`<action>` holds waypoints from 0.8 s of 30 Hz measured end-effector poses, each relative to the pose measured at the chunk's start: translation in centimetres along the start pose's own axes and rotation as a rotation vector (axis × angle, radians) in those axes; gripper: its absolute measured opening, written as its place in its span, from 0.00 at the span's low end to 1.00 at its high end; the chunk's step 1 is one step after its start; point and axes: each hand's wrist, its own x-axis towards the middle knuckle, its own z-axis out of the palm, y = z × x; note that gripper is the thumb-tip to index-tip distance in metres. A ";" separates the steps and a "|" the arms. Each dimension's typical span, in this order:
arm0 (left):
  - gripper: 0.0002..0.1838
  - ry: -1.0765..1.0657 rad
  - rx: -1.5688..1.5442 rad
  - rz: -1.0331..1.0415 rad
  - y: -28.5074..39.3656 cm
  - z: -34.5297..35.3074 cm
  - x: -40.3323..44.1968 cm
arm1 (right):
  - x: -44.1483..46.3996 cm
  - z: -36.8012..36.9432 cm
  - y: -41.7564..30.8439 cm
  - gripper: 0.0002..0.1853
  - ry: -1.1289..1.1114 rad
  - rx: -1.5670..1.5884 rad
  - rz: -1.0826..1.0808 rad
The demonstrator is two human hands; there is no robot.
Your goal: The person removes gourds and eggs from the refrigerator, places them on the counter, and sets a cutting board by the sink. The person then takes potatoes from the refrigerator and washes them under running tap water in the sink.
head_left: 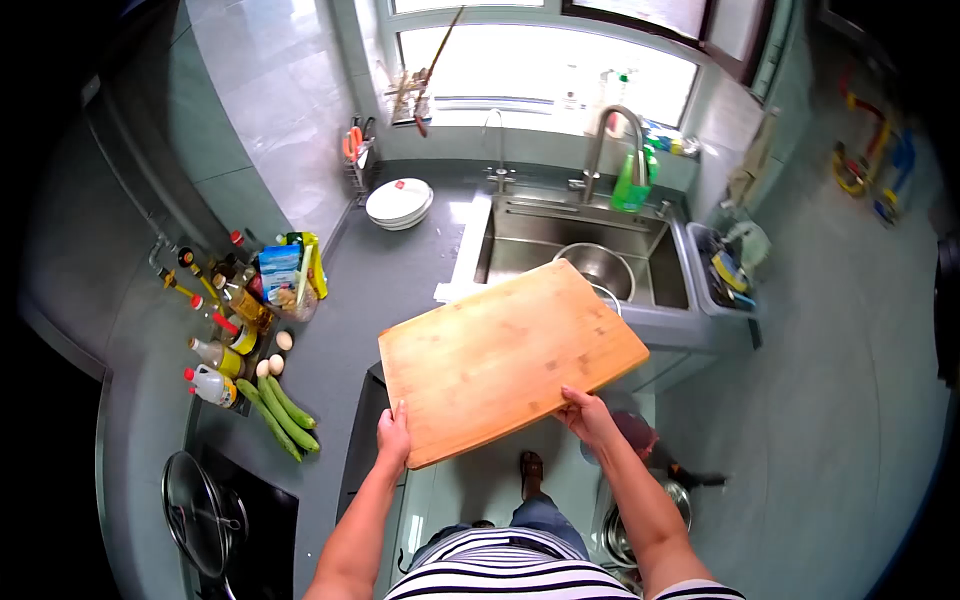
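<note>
A wooden cutting board (510, 360) is held up in front of me, tilted, between the counter and my body. My left hand (394, 436) grips its near left edge, thumb on the top face. Around the near right edge is my right hand (586, 414), its thumb also on top. The fingers of both hands are hidden under the board. Its far edge overlaps the view of the steel sink (655, 255), where a round metal bowl (597, 268) sits.
White plates (399, 202) are stacked on the grey counter (350, 290). Green gourds (283, 415), eggs (276, 363) and several bottles (213, 384) stand or lie at left. A lidded pan (203, 512) is on the stove. Pots (675, 500) stand on the floor at right.
</note>
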 end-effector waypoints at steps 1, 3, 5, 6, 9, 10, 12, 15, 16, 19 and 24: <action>0.20 0.048 -0.004 -0.018 0.2 0.4 0.5 | 2.3 0.0 -0.8 0.14 -0.009 -0.011 0.036; 0.20 0.140 -0.017 -0.055 0.3 1.7 1.4 | 6.6 0.3 -2.7 0.15 -0.063 -0.013 0.081; 0.19 0.207 -0.063 -0.062 0.0 2.9 1.5 | 10.1 0.7 -4.3 0.15 -0.115 -0.030 0.131; 0.19 0.244 -0.084 -0.062 0.1 3.4 1.7 | 11.9 0.8 -4.9 0.17 -0.134 -0.058 0.171; 0.19 0.345 -0.168 -0.145 -0.2 4.3 1.7 | 15.5 2.6 -6.4 0.19 -0.198 -0.152 0.247; 0.19 0.379 -0.198 -0.145 -0.6 4.6 1.6 | 16.9 2.8 -6.2 0.20 -0.240 -0.192 0.278; 0.19 0.455 -0.255 -0.133 -0.9 4.7 1.3 | 19.2 3.4 -5.6 0.20 -0.304 -0.183 0.307; 0.19 0.533 -0.270 -0.105 -0.8 5.0 0.5 | 22.0 5.2 -4.2 0.21 -0.371 -0.119 0.330; 0.19 0.565 -0.279 -0.130 -0.9 5.1 0.4 | 22.8 5.8 -3.5 0.21 -0.388 -0.089 0.336; 0.18 0.600 -0.383 -0.203 -0.7 6.8 0.5 | 24.4 7.3 -1.9 0.23 -0.406 0.025 0.310; 0.17 0.304 -0.649 -0.432 3.0 12.0 -0.7 | 20.0 6.2 -2.1 0.31 -0.386 -0.493 0.788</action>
